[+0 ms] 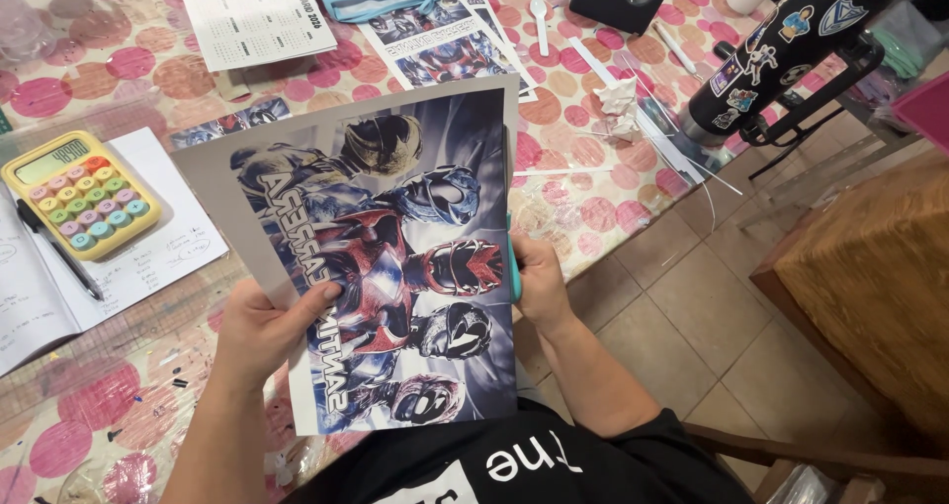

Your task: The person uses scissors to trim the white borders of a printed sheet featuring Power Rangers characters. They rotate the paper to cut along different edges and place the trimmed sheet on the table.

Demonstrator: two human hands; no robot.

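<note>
Table [633, 217]: covered with a pink-dotted cloth, seen from above; a tiled floor and a wooden chair with a mustard cushion [870, 267] lie beside it.

Printed sheet [381, 267]: large glossy poster of helmeted, armoured figures in red, blue, black and gold, with a pale margin at its left edge. It is held in the air over the table edge and the lap, tilted, between both hands. The step in hand is judged to be cutting or trimming this sheet along its right edge; the next move is judged to call for the blades to be lined up with the picture's border while the sheet is kept taut and level.

Black tumbler [781, 54]: sticker-covered, with a handle, at the far right of the table.

Open notebook [59, 267]: a pen lies across it; a yellow calculator [79, 193] with pastel keys rests on its upper part.

Other prints [450, 35]: similar pictures and a calendar sheet [257, 10] lie at the far side.

Left hand [262, 331]: closed on the sheet's lower left edge, thumb pressed on the printed face.

Right hand [544, 282]: wrapped around a teal-handled tool [514, 267], apparently scissors, at the sheet's right edge; the blades are hidden, so it cannot be told whether paper is already between them.
</note>
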